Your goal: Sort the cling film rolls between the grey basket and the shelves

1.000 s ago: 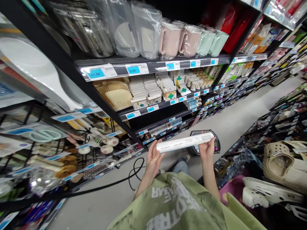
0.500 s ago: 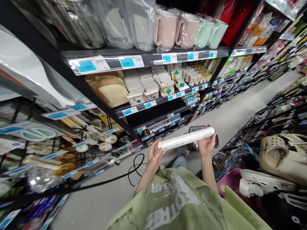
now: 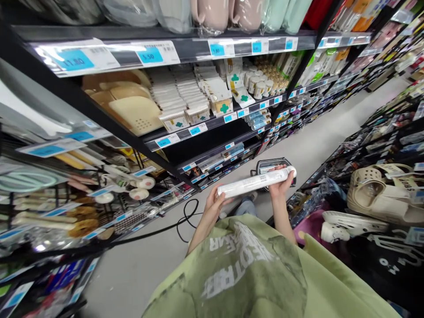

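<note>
While left fingers [image 3: 219, 201], right fingers [image 3: 290, 178] hold white package [image 3: 253, 182], floor [image 3: 331, 139] runs beside shelf edges [image 3: 194, 52].

Room fwd along aisle floor [image 3: 331, 130]; basket [image 3: 268, 163] in way beyond R hand [image 3: 279, 187], shelving [image 3: 194, 51] L, clogs [image 3: 374, 192] R

Pkg [image 3: 253, 182] is wht, shirt [image 3: 265, 269] lt grn w/ wht lettering [image 3: 221, 285], clog [image 3: 384, 194] beige.

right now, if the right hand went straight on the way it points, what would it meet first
Past the long white package it holds, the right hand lines up first with the black basket; depth is unclear, but the basket seems lower, so the hand might pass above it.
</note>
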Available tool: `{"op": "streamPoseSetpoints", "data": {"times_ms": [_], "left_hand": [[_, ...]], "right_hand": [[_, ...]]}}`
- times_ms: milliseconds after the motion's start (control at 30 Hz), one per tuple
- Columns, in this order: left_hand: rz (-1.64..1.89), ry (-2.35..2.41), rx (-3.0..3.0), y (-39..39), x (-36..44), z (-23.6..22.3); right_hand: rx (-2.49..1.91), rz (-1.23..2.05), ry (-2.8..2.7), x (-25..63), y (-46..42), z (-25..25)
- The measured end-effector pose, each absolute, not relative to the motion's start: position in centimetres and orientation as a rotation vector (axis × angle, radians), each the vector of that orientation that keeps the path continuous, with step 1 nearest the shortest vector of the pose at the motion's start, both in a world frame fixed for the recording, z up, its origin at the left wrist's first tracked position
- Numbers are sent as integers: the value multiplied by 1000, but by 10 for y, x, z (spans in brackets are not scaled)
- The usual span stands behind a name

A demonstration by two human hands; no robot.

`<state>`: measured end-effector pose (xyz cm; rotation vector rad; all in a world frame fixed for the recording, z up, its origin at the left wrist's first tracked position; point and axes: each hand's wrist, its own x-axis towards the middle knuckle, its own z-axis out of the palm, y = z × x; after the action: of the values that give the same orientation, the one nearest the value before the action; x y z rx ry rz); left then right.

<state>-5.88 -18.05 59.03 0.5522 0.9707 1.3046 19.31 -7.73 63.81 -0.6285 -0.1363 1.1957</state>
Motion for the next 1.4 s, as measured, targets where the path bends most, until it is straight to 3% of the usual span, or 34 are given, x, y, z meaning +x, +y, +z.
{"op": "streamPoseSetpoints", "data": {"times_ms": [333,533,800,1067,1200,1267,1400], "left_hand": [[1456,1107,650,-179,-63,584],[1556,1057,766,-185,-69,579],[1601,963,832,-191,-66,582],[1099,1050,834,-204,-63,584],[1105,1061,889,-205,-57,591],[1138,1065,903,-205,-55,595],[1210,1130,949,-207,-55,599]], "right_hand": [[-706,1279,-364,192,-72,647],[-686,1256,-67,198,-71,641],[-158,1305,-127,200,-81,652],[512,1536,-182,220,-86,639],[680,1386,-202,221,-88,641],[510,1356,-191,222,-87,646],[-327,1323,-153,224,-85,650]]}}
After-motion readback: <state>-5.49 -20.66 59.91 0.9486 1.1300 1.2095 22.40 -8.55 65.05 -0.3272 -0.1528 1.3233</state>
